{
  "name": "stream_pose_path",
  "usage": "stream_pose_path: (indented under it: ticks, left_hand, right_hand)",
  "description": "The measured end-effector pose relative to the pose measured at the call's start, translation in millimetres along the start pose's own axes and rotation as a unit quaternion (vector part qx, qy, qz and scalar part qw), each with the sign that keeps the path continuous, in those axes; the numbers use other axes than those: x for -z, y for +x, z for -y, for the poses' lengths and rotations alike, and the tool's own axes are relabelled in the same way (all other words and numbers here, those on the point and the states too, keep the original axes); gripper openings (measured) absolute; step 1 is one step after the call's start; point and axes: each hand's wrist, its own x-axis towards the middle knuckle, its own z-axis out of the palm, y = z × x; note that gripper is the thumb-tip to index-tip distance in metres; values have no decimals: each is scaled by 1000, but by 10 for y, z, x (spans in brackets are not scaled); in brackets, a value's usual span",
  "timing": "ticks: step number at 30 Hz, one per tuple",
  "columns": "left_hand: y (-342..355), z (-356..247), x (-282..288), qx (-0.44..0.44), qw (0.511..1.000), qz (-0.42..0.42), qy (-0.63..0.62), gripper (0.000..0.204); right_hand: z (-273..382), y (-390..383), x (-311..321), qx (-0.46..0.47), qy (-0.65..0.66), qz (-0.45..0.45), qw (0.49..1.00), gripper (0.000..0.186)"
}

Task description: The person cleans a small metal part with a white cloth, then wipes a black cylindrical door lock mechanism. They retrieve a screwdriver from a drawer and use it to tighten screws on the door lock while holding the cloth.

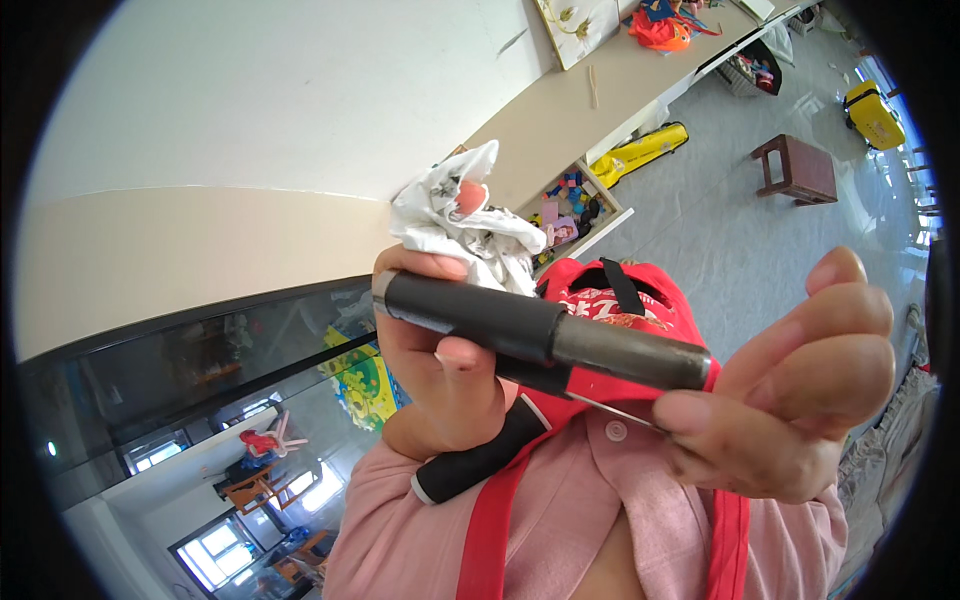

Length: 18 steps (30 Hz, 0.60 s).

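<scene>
A black-sleeved metal tube [545,328] was held before a red apron [487,540] in the curled left hand [425,365], a crumpled white cloth [440,215] being gripped there too, while a thin metal rod [612,411] below was pinched at its end by the right hand [790,390].

Bright, soft daylight; windowpanes [216,552] blown white; glossy grey floor [700,225] reflecting; metal tube [630,351] faintly highlighted; edges bowed, black vignette.
</scene>
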Motion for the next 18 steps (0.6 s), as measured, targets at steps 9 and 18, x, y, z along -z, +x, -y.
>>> stream_pose_path:
  ticks: [9, 18]
  left_hand:
    - [-48, -66, -16, -4, 996, -25, 86, 78]
    - [0, 7, 11, -61, 992, -19, 110, 76]
  right_hand:
    - [126, 43, 192, 15, -147, 105, 984, 14]
    - [65, 107, 267, 34, -134, 156, 978, 22]
